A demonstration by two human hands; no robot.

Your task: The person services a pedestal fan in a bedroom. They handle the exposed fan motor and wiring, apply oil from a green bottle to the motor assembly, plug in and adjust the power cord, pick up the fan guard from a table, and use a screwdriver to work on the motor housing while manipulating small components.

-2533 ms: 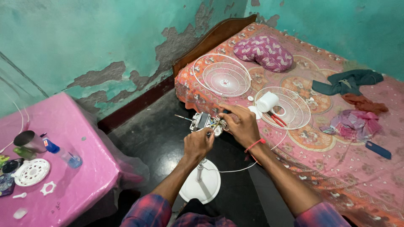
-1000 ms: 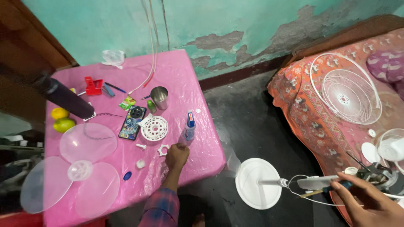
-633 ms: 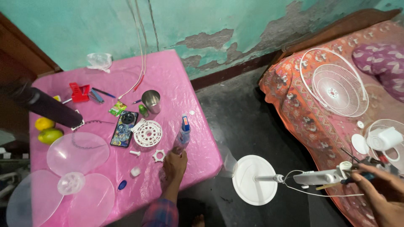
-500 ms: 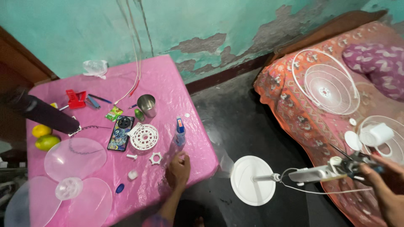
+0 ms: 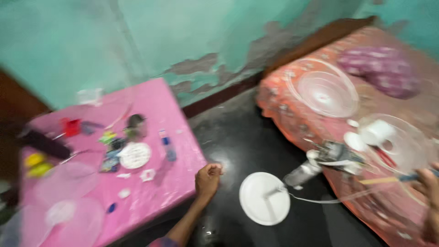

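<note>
The picture is blurred by motion. My left hand [image 5: 208, 179] is curled into a fist just off the near edge of the pink table [image 5: 178, 183], above the dark floor; nothing shows in it. My right hand [image 5: 429, 185] is at the far right edge, half cut off, closed on a thin tool [image 5: 388, 179] with a yellowish shaft and a blue grip. The tool points left toward a fan motor [image 5: 336, 153] lying on the edge of the orange patterned bed [image 5: 283, 110]. The fan's round white base [image 5: 264, 198] rests on the floor, joined to the motor by a short stem.
Two clear fan guards [image 5: 322, 93] [image 5: 395, 142], a white cap [image 5: 375, 132] and a purple pillow [image 5: 384, 68] lie on the bed. The pink table holds a metal cup [image 5: 135, 123], a small bottle [image 5: 168, 146], a white disc [image 5: 134, 155], clear fan blades [image 5: 68, 201] and small parts.
The view has swung right and blurred. My left hand has come off the pink table and closed into a fist. My right hand has slid to the frame's right edge, away from the motor.
</note>
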